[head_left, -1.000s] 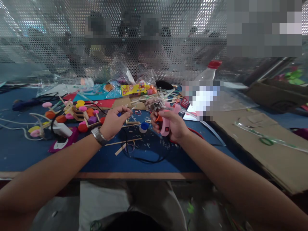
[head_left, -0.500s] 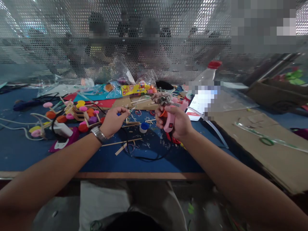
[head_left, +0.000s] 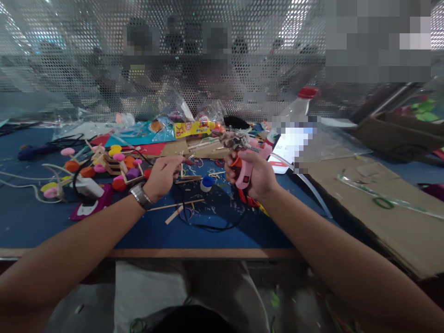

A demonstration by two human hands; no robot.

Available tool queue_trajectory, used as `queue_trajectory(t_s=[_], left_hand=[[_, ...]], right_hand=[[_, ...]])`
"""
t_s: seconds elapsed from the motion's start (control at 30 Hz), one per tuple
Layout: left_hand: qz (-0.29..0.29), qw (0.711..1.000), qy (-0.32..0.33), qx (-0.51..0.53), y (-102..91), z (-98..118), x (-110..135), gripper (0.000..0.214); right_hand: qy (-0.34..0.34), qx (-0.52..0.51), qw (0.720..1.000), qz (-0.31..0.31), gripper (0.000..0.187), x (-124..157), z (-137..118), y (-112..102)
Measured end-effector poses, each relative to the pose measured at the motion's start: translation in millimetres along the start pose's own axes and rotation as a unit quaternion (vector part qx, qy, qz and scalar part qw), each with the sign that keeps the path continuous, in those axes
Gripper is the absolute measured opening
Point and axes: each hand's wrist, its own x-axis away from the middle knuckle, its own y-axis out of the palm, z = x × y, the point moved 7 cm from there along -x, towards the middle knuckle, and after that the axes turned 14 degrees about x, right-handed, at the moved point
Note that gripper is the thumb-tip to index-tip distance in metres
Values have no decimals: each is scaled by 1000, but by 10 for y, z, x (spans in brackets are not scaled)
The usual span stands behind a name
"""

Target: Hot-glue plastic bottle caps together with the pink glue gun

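Note:
My right hand (head_left: 261, 176) grips a pink hot glue gun (head_left: 244, 173), its fingers wrapped round the handle and by the orange trigger. Grey, ragged matter (head_left: 236, 139) clings around the nozzle, which points left. A long clear glue stick (head_left: 314, 188) trails from the gun's back. My left hand (head_left: 163, 175), with a metal watch (head_left: 140, 195) on the wrist, hovers left of the gun. Its index finger stretches right, and nothing shows in it. Below lie a small blue-capped pot (head_left: 207, 183) and several thin wooden sticks (head_left: 176, 205).
A model of wooden sticks and coloured balls (head_left: 111, 166) sits left, beside a purple power strip (head_left: 88, 203). A black cable (head_left: 215, 227) loops across the blue table. Farther back are a yellow packet (head_left: 193, 129), a lit phone (head_left: 289, 147) and a red-capped bottle (head_left: 300, 104). Cardboard (head_left: 391, 222) lies right.
My left hand has gone from a pinch near the sticks to an outstretched index finger. My right hand and the glue gun have barely moved.

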Motion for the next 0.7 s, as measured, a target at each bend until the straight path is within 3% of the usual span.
queue_trajectory(t_s=[0.07, 0.23, 0.37, 0.53, 0.7], left_hand=[[-12, 1000, 6, -10, 24, 40, 18, 38], [1, 978, 117, -175, 52, 232, 54, 23], [-3, 972, 125, -200, 67, 249, 56, 30], [1, 982, 108, -154, 47, 227, 60, 46], [5, 999, 21, 40, 24, 87, 26, 40]], right_hand=[[-2, 2, 1000, -4, 22, 0, 4, 7], [1, -1, 1000, -1, 22, -2, 20, 11], [1, 1, 1000, 2, 22, 2, 34, 14], [6, 7, 1000, 5, 23, 7, 45, 16], [23, 11, 1000, -1, 23, 10, 63, 23]])
